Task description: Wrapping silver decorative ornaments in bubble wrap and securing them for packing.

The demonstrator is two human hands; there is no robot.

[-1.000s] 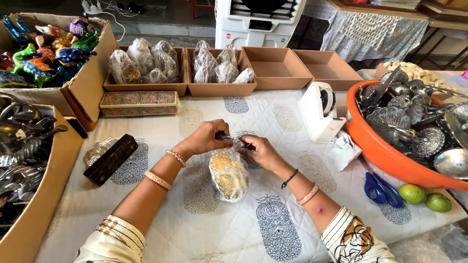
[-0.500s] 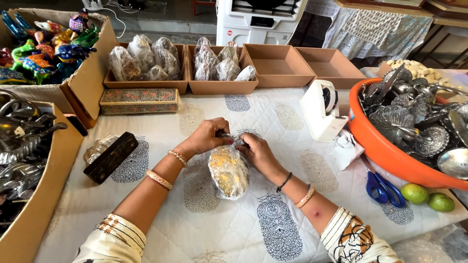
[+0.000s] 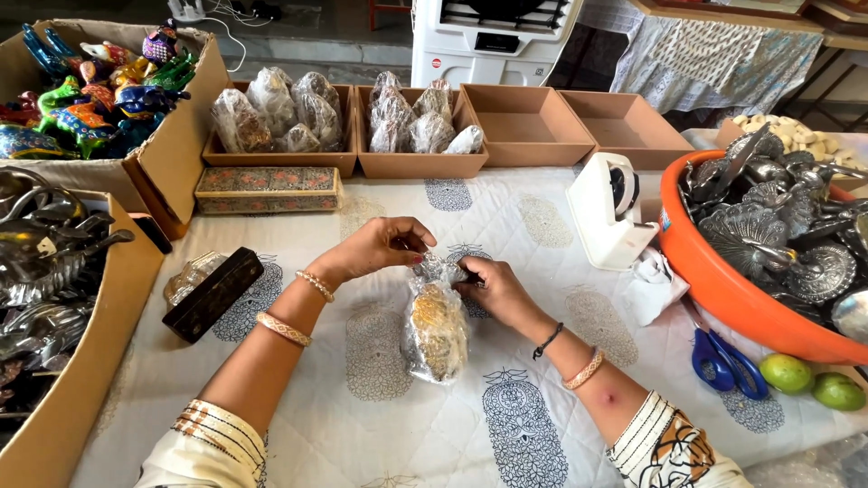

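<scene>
- the left hand [image 3: 380,248] is in the middle of the frame. its fingers are pinched shut on the top of a wrapped gold thing [image 3: 437,327].
- the right hand [image 3: 493,287] is just to the right of it. its fingers are also closed on the crinkly clear wrap at the top.
- the wrapped gold thing lies in the middle of the frame, on a white cloth with blue prints [image 3: 362,425]. its top end is between the two hands and its bottom end points toward the lower edge.
- a dark long box [image 3: 215,291] lies to the left of the hands, with a shiny wrapped lump [image 3: 187,276] just beside it.
- a flat painted box [image 3: 268,189] sits in the upper left part, near two brown trays of wrapped things [image 3: 348,122].
- two more brown trays [image 3: 579,126] sit at the top, to the right of those.
- a cardboard box of bright painted animals [image 3: 86,90] is in the upper left corner.
- a cardboard box of silver metal things [image 3: 36,271] is at the left edge.
- a white tape holder [image 3: 610,212] stands to the right of the hands.
- an orange tub [image 3: 723,289] full of silver metal pieces is at the right edge.
- blue scissors [image 3: 728,361] and two green limes [image 3: 809,380] lie in the lower right part, near the tub.
</scene>
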